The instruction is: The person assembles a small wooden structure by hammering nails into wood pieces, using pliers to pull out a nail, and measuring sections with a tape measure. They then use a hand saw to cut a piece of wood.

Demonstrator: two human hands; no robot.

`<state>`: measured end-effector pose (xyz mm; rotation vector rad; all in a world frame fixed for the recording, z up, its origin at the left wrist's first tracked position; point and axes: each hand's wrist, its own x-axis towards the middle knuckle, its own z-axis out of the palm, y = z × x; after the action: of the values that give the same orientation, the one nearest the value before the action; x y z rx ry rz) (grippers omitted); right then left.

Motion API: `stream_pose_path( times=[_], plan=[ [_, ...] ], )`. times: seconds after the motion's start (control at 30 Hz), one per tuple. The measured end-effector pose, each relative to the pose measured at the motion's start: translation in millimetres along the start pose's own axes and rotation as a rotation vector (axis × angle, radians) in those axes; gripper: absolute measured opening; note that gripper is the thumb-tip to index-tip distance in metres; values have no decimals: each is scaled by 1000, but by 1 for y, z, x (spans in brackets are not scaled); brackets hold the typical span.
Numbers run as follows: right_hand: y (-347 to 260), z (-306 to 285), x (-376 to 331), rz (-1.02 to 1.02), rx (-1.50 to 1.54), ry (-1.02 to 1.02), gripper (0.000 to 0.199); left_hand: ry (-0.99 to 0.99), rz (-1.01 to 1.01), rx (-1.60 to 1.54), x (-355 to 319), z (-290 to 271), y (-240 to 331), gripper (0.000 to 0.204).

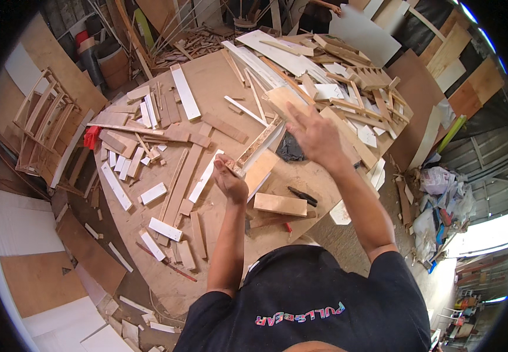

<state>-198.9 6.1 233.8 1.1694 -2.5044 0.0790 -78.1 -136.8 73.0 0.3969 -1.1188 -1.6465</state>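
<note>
My left hand (230, 179) is closed around the near end of a narrow board (260, 144) with a rough brown edge and a white side. My right hand (315, 136) grips a pale wooden block (288, 102) at the board's far end; whether the two pieces touch there, I cannot tell. Below the board, a light wooden panel (260, 170) lies on the table. Closer to me are another wooden block (280, 204) and a black marker-like stick (302, 196). A dark crumpled thing (291, 148) sits beside my right wrist.
Wood offcuts cover much of the big table (216, 76), with white-faced strips (185, 92) on the left and a pile of boards (348, 76) at the far right. Plastic bags (439, 193) stand on the floor at right. Another person's hand (327, 7) shows at the top.
</note>
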Motion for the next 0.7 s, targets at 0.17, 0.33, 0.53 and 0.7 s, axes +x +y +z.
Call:
stream_pose_path(
  times=[0.17, 0.33, 0.53, 0.7],
  plan=[
    [-51, -4, -43, -305, 110, 56, 50, 119, -53, -16, -1, 10, 13, 56],
    [-4, 13, -8, 23, 122, 11, 48, 2, -32, 40, -5, -12, -13, 58],
    [-46, -16, -49, -291, 161, -40, 52, 139, 41, 37, -13, 7, 6, 64],
    [4, 15, -17, 123, 150, 15, 50, 38, 79, 164, -24, -14, -27, 66]
  ],
)
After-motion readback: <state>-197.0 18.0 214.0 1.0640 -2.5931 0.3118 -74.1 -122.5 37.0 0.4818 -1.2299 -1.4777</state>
